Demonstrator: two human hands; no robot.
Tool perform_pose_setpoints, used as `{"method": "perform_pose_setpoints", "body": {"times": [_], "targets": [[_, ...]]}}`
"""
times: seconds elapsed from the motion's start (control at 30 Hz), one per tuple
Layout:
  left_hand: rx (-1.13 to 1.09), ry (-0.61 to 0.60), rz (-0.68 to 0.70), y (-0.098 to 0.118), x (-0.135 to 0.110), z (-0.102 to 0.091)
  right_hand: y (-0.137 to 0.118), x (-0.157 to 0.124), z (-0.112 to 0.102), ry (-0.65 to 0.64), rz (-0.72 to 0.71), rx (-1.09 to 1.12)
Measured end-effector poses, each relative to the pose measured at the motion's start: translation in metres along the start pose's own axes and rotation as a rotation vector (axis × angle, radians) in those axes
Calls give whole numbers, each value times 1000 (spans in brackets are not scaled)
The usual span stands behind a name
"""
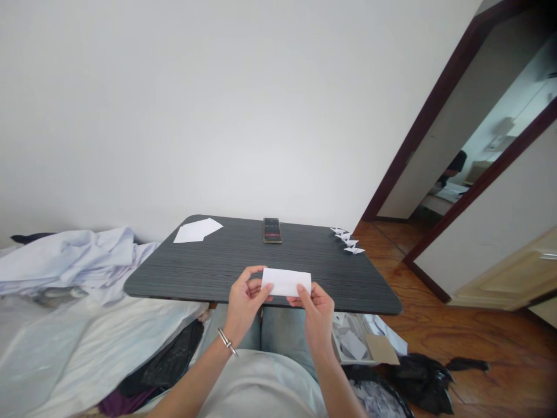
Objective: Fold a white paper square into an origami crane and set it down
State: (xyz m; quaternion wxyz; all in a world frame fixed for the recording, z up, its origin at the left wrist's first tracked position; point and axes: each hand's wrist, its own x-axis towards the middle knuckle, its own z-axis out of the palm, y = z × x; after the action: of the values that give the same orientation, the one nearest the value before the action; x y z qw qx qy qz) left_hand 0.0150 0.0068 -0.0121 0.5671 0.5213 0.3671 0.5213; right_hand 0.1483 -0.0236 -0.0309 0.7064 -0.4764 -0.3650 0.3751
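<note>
A white piece of paper (pixel 286 281), folded into a rectangle, is held up between both hands over the near edge of the dark table (pixel 209 267). My left hand (pixel 249 293) pinches its left end, thumb in front and fingers behind. At the right end, my right hand (pixel 314 302) grips it the same way, the thumb pressing near the lower edge. Several small folded paper cranes (pixel 348 241) stand in a row at the table's right side. Loose white sheets of paper (pixel 191 232) lie at the far left.
A phone (pixel 272 230) lies near the table's back edge, by the white wall (pixel 261 116). Below the table on the right are a box of papers (pixel 354 342) and black plastic bags (pixel 422 377). White cloth (pixel 78 261) is heaped on the left. A doorway opens at right.
</note>
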Motion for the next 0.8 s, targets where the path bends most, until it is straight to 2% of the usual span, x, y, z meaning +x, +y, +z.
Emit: {"method": "perform_pose_setpoints", "body": {"times": [0.4, 0.8], "targets": [[32, 11, -3, 0, 2, 1, -15, -5, 4, 37, -33, 54], [25, 23, -8, 2, 2, 1, -10, -4, 2, 18, -22, 18]]}}
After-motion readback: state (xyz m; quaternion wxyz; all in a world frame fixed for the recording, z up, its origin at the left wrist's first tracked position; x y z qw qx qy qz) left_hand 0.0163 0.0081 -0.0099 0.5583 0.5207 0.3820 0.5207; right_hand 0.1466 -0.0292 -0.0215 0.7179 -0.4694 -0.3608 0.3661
